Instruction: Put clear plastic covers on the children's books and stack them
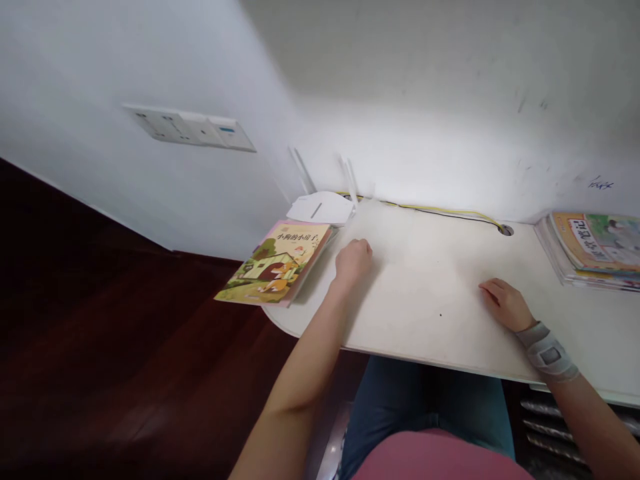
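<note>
My left hand is closed in a fist over the white desk, just right of a picture book with a yellow cover. What its fingers hold, if anything, is hidden. Beside this fist the desk surface shows a faint pale patch that I cannot make out. My right hand is over the desk further right, fingers curled and pressed together. Nothing I can name shows between them. A grey band is wrapped round the right wrist. The book's front corner juts past the desk edge.
A white router with upright antennas stands behind the book. Yellow and black cables run along the wall to a cable hole. A stack of books lies at right. Wall sockets are at upper left, dark floor below.
</note>
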Tool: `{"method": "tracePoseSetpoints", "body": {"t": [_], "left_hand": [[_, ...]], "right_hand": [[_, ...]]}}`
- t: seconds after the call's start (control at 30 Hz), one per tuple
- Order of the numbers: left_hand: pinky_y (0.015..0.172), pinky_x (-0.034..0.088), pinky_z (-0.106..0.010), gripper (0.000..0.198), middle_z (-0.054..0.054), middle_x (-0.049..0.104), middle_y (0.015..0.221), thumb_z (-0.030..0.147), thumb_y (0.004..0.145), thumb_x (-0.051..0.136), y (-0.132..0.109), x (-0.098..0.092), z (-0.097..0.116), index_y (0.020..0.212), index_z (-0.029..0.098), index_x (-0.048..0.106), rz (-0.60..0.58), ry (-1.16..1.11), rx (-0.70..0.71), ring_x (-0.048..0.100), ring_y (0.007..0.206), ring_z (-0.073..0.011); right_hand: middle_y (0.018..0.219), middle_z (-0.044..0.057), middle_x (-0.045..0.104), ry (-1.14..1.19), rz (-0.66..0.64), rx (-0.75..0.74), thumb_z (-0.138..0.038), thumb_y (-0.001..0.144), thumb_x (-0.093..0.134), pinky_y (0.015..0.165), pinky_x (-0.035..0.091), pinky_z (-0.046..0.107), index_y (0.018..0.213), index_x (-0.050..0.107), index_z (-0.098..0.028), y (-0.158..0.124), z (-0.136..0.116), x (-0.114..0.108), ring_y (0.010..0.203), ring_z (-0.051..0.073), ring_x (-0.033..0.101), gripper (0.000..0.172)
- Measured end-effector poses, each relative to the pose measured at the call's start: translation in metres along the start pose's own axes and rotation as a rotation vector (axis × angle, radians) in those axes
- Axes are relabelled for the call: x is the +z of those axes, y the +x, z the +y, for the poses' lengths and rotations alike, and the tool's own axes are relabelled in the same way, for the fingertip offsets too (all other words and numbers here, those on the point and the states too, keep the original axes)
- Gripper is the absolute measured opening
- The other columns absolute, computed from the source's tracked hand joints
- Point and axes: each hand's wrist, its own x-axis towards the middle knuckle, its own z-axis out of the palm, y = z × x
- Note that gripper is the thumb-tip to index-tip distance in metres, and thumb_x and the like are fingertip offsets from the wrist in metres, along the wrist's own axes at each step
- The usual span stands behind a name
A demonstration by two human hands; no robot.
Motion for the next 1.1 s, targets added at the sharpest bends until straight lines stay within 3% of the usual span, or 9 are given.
{"method": "tracePoseSetpoints", "body": {"t": [0.07, 0.13, 0.27, 0.43, 0.53, 0.63, 0.73, 0.87, 1.1], "left_hand": [[0.079, 0.045, -0.037, 0.027, -0.014, 0.068, 0.081, 0.023, 0.091, 0.040, -0.016, -0.006, 0.019, 0.103, 0.015, 0.063, 0.050, -0.118, -0.013, 0.065, 0.083, -0.0283], [0.071, 0.047, -0.031, 0.026, -0.005, 0.065, 0.066, 0.026, 0.090, 0.048, -0.042, -0.009, 0.049, 0.112, 0.017, 0.059, 0.058, -0.519, 0.043, 0.064, 0.063, -0.0210], [0.052, 0.046, -0.022, 0.031, 0.004, 0.062, 0.063, 0.032, 0.090, 0.049, -0.112, -0.014, 0.116, 0.119, 0.024, 0.054, -0.196, -1.056, 0.218, 0.056, 0.043, -0.0105], [0.046, 0.043, -0.020, 0.038, 0.005, 0.059, 0.059, 0.040, 0.092, 0.047, -0.154, -0.022, 0.124, 0.126, 0.025, 0.054, -0.250, -1.267, 0.230, 0.048, 0.040, -0.0076], [0.055, 0.045, -0.023, 0.037, 0.004, 0.059, 0.057, 0.036, 0.089, 0.052, -0.139, -0.014, 0.093, 0.123, 0.024, 0.059, -0.110, -1.124, 0.105, 0.050, 0.046, -0.0100], [0.072, 0.047, -0.032, 0.031, -0.001, 0.063, 0.061, 0.027, 0.084, 0.059, -0.118, 0.008, 0.065, 0.113, 0.022, 0.066, -0.063, -0.733, 0.042, 0.061, 0.062, -0.0193], [0.080, 0.044, -0.042, 0.027, -0.009, 0.067, 0.067, 0.025, 0.083, 0.058, -0.109, 0.030, 0.051, 0.107, 0.021, 0.068, -0.080, -0.452, -0.011, 0.065, 0.075, -0.0298], [0.083, 0.042, -0.043, 0.021, -0.010, 0.068, 0.071, 0.027, 0.084, 0.056, -0.114, 0.042, 0.050, 0.103, 0.023, 0.066, -0.133, -0.444, 0.008, 0.066, 0.084, -0.0329], [0.077, 0.048, -0.036, 0.042, -0.012, 0.070, 0.102, 0.031, 0.095, 0.038, -0.115, 0.015, 0.057, 0.135, 0.022, 0.045, -0.321, 0.084, 0.080, 0.067, 0.091, -0.0259]], "right_hand": [[0.097, 0.012, 0.068, 0.027, 0.032, 0.013, -0.030, 0.093, 0.041, 0.083, 0.054, 0.042, 0.112, 0.062, -0.017, 0.001, -0.011, 0.000, 0.091, 0.025, 0.065, 0.031], [0.112, 0.016, 0.065, 0.082, 0.083, 0.015, -0.038, 0.090, 0.049, 0.089, 0.052, 0.047, 0.131, 0.049, -0.015, 0.001, -0.035, 0.003, 0.103, 0.028, 0.062, 0.047], [0.141, 0.020, 0.045, 0.223, 0.271, 0.131, -0.045, 0.083, 0.060, 0.099, 0.047, 0.052, 0.149, 0.017, -0.018, -0.003, -0.091, 0.012, 0.125, 0.032, 0.050, 0.084], [0.133, 0.015, 0.053, 0.186, 0.618, 0.309, -0.028, 0.092, 0.046, 0.098, 0.047, 0.052, 0.140, 0.041, -0.023, -0.025, -0.089, -0.013, 0.122, 0.029, 0.052, 0.049], [0.132, 0.011, 0.055, -0.034, 0.709, 0.265, -0.018, 0.091, 0.046, 0.100, 0.043, 0.053, 0.128, 0.055, -0.029, -0.047, -0.060, -0.044, 0.123, 0.029, 0.052, 0.040], [0.130, 0.008, 0.058, -0.233, 0.514, 0.187, -0.015, 0.087, 0.049, 0.105, 0.037, 0.054, 0.122, 0.059, -0.033, -0.068, -0.043, -0.058, 0.127, 0.029, 0.050, 0.040], [0.124, 0.008, 0.063, -0.282, 0.271, 0.151, -0.013, 0.088, 0.046, 0.107, 0.033, 0.056, 0.116, 0.062, -0.030, -0.084, -0.040, -0.046, 0.120, 0.027, 0.056, 0.037], [0.115, 0.010, 0.068, -0.309, 0.105, 0.136, -0.015, 0.089, 0.044, 0.103, 0.035, 0.054, 0.111, 0.064, -0.023, -0.103, -0.036, -0.020, 0.106, 0.025, 0.063, 0.031], [0.109, 0.011, 0.069, -0.341, 0.281, 0.164, -0.014, 0.086, 0.046, 0.099, 0.042, 0.046, 0.100, 0.066, -0.016, -0.121, -0.020, -0.017, 0.096, 0.022, 0.065, 0.024]]}}
